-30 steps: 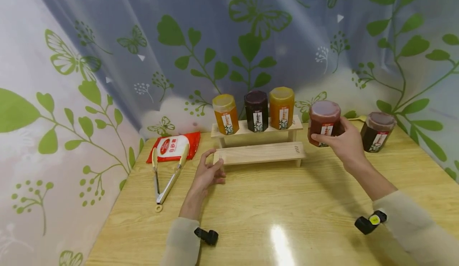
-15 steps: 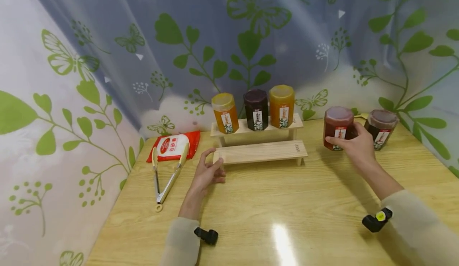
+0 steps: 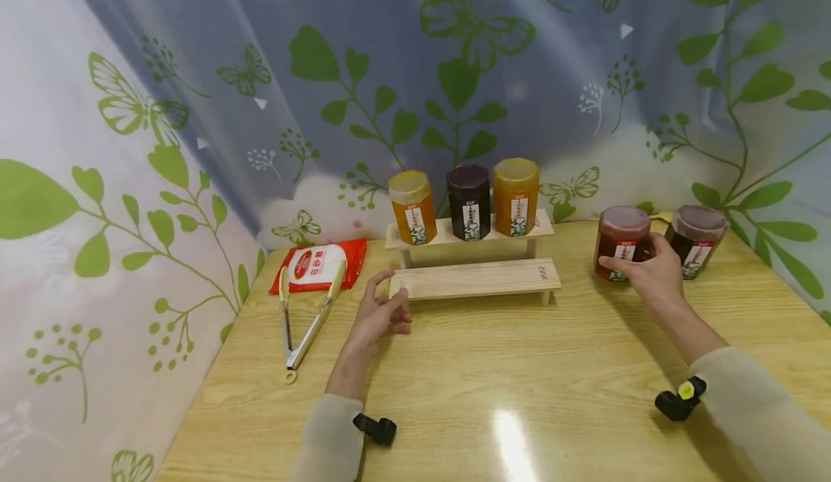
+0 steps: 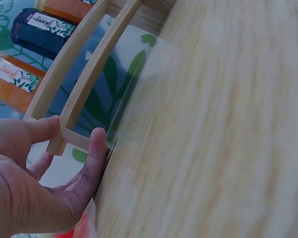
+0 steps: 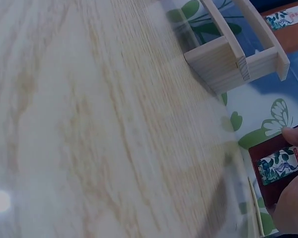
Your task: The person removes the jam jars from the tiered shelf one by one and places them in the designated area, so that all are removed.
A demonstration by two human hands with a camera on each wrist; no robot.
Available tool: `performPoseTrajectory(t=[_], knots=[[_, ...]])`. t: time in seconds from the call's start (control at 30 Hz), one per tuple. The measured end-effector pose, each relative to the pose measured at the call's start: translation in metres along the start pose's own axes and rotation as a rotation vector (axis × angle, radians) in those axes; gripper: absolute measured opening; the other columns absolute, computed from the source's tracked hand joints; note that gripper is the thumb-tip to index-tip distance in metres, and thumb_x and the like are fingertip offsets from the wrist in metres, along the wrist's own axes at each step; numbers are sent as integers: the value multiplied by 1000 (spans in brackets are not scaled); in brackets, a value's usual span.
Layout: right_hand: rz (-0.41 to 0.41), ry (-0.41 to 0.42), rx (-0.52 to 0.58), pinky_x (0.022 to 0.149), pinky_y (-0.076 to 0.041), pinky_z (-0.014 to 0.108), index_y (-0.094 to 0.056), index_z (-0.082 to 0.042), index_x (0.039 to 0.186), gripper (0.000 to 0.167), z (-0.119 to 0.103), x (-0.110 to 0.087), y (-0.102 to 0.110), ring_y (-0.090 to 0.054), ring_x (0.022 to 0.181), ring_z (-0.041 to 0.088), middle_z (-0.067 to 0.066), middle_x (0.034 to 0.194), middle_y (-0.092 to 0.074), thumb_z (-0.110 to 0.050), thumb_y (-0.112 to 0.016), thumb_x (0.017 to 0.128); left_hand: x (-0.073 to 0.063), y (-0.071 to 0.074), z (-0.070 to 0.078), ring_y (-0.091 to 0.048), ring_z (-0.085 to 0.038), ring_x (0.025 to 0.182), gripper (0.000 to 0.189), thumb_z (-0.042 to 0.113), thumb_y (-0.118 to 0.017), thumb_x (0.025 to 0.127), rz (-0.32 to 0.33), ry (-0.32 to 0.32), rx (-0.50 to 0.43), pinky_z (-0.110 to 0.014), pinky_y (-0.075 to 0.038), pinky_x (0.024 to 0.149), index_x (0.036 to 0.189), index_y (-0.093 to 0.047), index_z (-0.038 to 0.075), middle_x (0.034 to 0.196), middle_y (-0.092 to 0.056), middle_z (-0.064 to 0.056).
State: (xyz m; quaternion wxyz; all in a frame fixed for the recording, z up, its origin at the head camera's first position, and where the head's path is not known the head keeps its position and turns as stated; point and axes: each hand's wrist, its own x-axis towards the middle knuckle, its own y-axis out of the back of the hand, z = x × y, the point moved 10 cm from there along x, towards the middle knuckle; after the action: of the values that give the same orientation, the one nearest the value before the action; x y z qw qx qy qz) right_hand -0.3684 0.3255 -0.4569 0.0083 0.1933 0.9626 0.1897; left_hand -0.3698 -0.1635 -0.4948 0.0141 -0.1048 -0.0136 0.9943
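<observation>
My right hand (image 3: pixel 652 273) holds a dark red, lidded jam jar (image 3: pixel 620 226) by its sides, upright over the right side of the table. In the right wrist view, the thumb lies along the red jar's (image 5: pixel 273 171) label. Just right of it stands a darker jam jar (image 3: pixel 697 237), partly hidden by the fingers. My left hand (image 3: pixel 376 316) grips the left end of the two-step wooden rack (image 3: pixel 477 280), thumb at the front corner of its lower step. Along the upper step stand a yellow-orange jar (image 3: pixel 415 211), a dark purple jar (image 3: pixel 469 204) and an amber jar (image 3: pixel 516 200).
To the left, a red-and-white sugar bag (image 3: pixel 318 262) lies by the curtain. Metal tongs (image 3: pixel 308 330) with cream tips overlap its front edge. The patterned curtain (image 3: pixel 363 71) hangs close behind the rack, and another wall of it rises at the left.
My right hand has carried the red jar to the right, away from the rack and close beside the darker jar, and slightly down. The left hand stays at the rack's end.
</observation>
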Motion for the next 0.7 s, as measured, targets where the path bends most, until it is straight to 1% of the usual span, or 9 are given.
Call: performPoseTrajectory(t=[0.3, 0.5, 0.7], knots=[[7, -25, 16, 114, -43, 57, -33, -5, 160, 87, 8, 7, -2, -42, 141, 40, 23, 158, -42, -29, -82, 92, 0, 0, 2, -69, -20, 73, 56, 22, -70, 102, 10, 3, 6, -33, -65, 63, 152, -44, 30, 97, -58, -13], [7, -41, 17, 115, -41, 57, -33, -6, 161, 88, 14, 13, -1, -42, 142, 39, 23, 158, -42, -30, -82, 91, 0, 1, 2, -69, -20, 74, 57, 22, -70, 102, 9, 1, 8, -34, -65, 63, 152, -43, 29, 98, -59, -14], [-27, -36, 8, 115, -41, 60, -30, -6, 161, 90, 20, 19, -3, -40, 143, 42, 25, 160, -40, -32, -81, 92, 1, 1, -1, -69, -19, 73, 60, 22, -70, 102, 11, 0, 5, -33, -65, 62, 154, -42, 28, 98, -60, -14]])
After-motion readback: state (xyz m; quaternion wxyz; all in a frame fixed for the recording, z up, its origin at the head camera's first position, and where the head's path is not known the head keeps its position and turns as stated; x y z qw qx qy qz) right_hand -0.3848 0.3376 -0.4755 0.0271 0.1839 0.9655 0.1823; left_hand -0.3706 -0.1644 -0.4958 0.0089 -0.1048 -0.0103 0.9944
